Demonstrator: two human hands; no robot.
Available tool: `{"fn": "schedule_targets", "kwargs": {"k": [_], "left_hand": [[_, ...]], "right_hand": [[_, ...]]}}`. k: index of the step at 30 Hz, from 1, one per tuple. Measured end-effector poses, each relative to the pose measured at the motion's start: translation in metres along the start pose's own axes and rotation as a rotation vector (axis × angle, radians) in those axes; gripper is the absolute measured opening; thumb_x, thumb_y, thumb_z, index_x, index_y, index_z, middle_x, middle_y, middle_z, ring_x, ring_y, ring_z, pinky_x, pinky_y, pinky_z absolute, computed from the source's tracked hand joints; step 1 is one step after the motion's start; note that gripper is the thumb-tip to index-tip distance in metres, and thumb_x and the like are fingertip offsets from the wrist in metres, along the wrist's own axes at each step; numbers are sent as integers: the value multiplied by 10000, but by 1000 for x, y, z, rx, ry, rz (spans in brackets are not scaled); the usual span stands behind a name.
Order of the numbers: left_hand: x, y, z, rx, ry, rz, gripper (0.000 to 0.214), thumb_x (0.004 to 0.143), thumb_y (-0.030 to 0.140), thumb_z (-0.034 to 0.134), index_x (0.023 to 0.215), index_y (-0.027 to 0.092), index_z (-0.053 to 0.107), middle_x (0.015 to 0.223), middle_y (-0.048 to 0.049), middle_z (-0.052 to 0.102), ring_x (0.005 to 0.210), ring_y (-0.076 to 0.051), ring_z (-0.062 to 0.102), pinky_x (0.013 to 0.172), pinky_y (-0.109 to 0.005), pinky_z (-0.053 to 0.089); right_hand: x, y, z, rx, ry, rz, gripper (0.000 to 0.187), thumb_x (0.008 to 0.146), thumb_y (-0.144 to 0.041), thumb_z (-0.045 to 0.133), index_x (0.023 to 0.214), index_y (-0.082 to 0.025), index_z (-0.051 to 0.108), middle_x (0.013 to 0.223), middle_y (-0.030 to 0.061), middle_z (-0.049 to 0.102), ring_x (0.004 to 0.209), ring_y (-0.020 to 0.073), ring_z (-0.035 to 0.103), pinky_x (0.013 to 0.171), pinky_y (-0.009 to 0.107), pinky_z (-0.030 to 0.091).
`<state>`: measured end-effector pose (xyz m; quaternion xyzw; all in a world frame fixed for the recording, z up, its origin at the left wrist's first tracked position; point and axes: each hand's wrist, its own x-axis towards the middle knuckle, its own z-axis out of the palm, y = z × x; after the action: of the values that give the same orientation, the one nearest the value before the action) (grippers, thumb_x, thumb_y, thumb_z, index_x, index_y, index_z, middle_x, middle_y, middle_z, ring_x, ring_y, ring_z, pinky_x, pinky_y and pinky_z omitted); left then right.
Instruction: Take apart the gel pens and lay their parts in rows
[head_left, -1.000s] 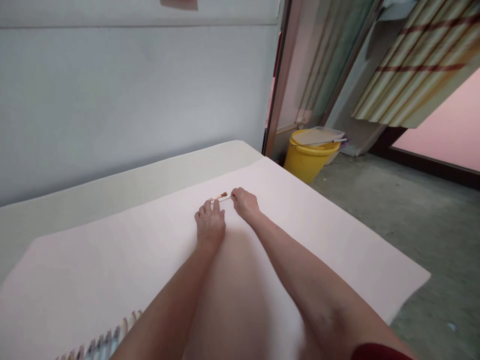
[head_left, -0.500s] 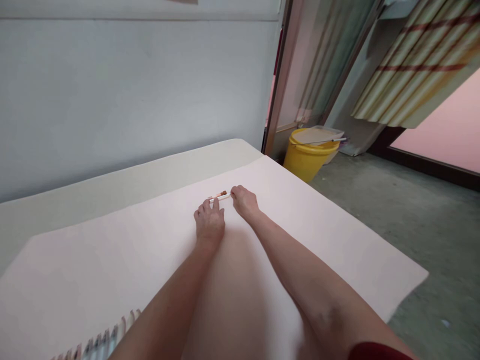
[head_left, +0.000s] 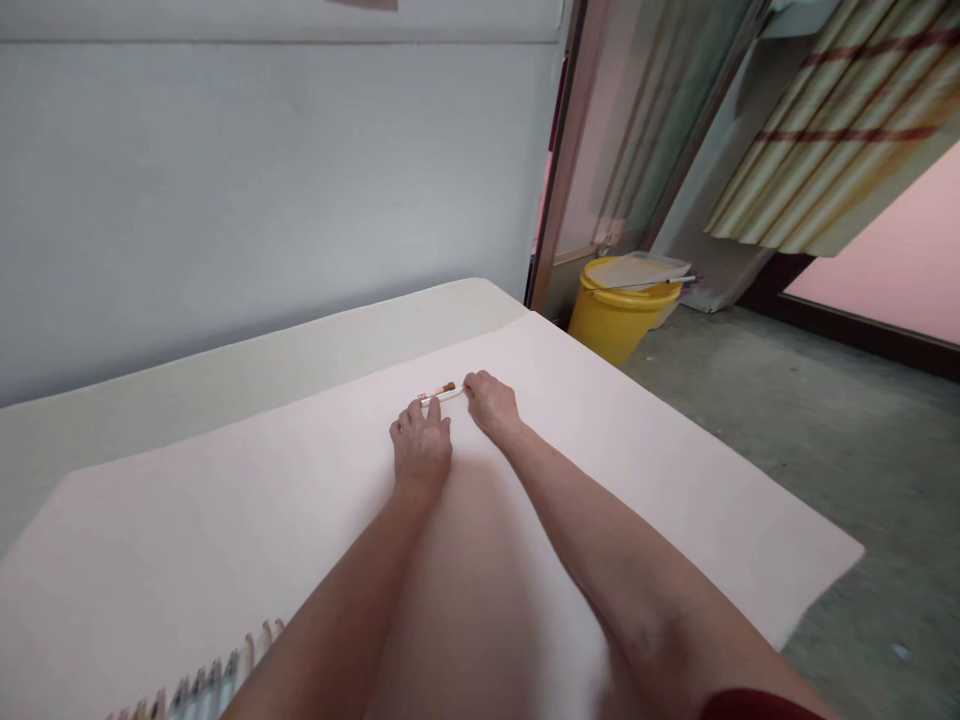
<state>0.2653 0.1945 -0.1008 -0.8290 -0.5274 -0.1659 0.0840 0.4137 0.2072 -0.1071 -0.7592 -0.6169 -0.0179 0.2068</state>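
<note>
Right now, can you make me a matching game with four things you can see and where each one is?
Things:
1. thin white stick
2. yellow bucket
3. row of pens
4. striped curtain

Places:
A. hanging at the top right
B. at the near-left edge of the pink sheet
C. touched at its ends by the left hand and the right hand
D. standing on the floor, beside the doorway

Right pairs: 1-C, 2-D, 3-B, 4-A.
</note>
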Motion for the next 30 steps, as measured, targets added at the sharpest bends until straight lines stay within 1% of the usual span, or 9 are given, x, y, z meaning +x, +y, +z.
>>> {"fn": "schedule_targets", "kwargs": {"k": [6,11,14,17,21,23,26,28,30], "left_hand": [[0,1,0,-10,-24,-13,397,888,335,362,1254,217,461,1185,-133,474,1021,-273,452,853,-428,351],[0,1,0,-10,-13,-4,395,893,330,349,1255,217,461,1203,-133,469,1020,-271,454,849,-428,355],[0,1,0,-7,-10,1,400,890,332,357,1257,212,460,1196,-133,477,1018,-273,455,846,-426,356],[0,1,0,1,-9,-1,399,890,330,354,1257,212,461,1190,-130,482,1014,-274,456,847,-427,356],[1,1,0,-8,-26,-5,396,889,324,353,1253,211,463,1196,-134,477,1017,-274,457,848,-432,357],[1,2,-1,-11,-29,-11,399,887,324,359,1258,215,458,1201,-136,474,1025,-274,455,856,-435,355],[0,2,-1,-11,-18,-7,403,888,325,354,1263,214,452,1199,-135,476,1029,-275,453,860,-433,353],[0,2,-2,-15,-21,-3,402,891,322,345,1261,210,453,1197,-137,476,1030,-276,452,858,-434,354],[0,2,-2,-21,-30,-8,400,890,318,344,1260,210,454,1201,-140,471,1031,-277,451,857,-436,354]], "right_hand": [[0,-1,-1,26,-3,-7,190,905,-223,373,946,-230,559,951,48,586,849,175,534,614,263,322],[0,-4,-2,76,-9,-27,192,895,-202,369,922,-229,557,949,47,603,867,171,535,639,252,334],[-1,-5,-4,110,-11,-18,216,876,-162,361,1000,-236,522,913,30,625,815,165,554,630,247,337],[-1,-5,-7,147,-9,59,272,852,-135,361,1083,-221,478,871,35,643,746,172,567,612,252,335],[1,-3,-9,252,-2,214,271,825,-138,392,1060,-222,499,867,46,659,769,185,575,639,260,352],[1,-2,-9,315,2,207,258,812,-134,398,1018,-239,514,864,25,663,778,179,577,644,256,360],[0,-2,-8,402,19,157,253,793,-117,396,963,-258,520,861,-15,667,779,159,577,635,241,365],[0,-1,-7,423,35,171,249,794,-117,390,954,-256,522,848,-20,668,765,153,574,623,237,362],[0,1,-7,417,51,214,243,806,-129,384,964,-246,528,818,-9,665,748,156,569,613,238,358]]}}
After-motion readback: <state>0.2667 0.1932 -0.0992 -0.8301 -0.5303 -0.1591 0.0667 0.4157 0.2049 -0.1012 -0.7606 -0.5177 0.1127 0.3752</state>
